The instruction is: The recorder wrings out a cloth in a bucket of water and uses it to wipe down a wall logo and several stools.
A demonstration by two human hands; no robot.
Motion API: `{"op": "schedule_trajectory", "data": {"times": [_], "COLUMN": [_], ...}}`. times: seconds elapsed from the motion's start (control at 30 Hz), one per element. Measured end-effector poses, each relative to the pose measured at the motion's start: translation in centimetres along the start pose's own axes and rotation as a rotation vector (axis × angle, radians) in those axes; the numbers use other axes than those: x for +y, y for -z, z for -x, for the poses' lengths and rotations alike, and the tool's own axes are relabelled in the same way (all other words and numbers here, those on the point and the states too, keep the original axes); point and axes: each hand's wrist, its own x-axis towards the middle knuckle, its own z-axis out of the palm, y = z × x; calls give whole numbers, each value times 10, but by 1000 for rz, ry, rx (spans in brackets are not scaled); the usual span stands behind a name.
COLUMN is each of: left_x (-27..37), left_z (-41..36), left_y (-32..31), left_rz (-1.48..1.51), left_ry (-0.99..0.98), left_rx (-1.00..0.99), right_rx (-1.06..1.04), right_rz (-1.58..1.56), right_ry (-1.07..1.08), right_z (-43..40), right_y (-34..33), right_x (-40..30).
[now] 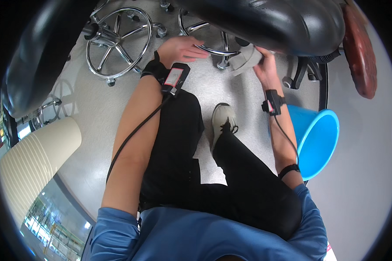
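Note:
My right hand (267,67) is closed on a thin pale-grey item (246,60), blurred, perhaps cloth or paper. This hand is just below a black padded stool seat (281,23), and some of its fingers are hidden. Flat and empty, my left hand (184,49) has its fingers stretched towards the chrome foot ring (215,51) of a stool. Both wrists carry a strapped black device with a cable.
Another chrome stool base (117,40) on casters stands at the upper left. A blue plastic bucket (317,146) lies tipped beside my right forearm. Nested cream-coloured bins or buckets (39,153) lie at the left. A brown-red padded piece (359,55) is at the upper right.

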Motion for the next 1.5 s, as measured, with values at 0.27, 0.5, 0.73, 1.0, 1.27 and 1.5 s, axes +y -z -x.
{"op": "schedule_trajectory", "data": {"times": [0.27, 0.5, 0.73, 1.0, 1.27, 1.5], "left_x": [-2, -2, 13, 26, 37, 31], "left_z": [-8, -4, -22, -36, -2, -10], "left_y": [6, 1, 4, -11, -14, -20], "left_rz": [111, 26, -120, -488, -367, -90], "left_ry": [105, 4, 84, 204, 427, 186], "left_rx": [151, 95, 393, 651, 346, 245], "right_rx": [-69, -190, 163, -380, -484, -348], "right_rz": [-121, -89, 667, 2133, 1905, 1840], "right_ry": [-313, -80, 588, 869, 1467, 1121], "right_z": [24, -6, 8, -57, -103, -134], "right_y": [-10, 36, -10, -47, -37, 35], "right_x": [32, -14, -40, -15, -17, 4]}}
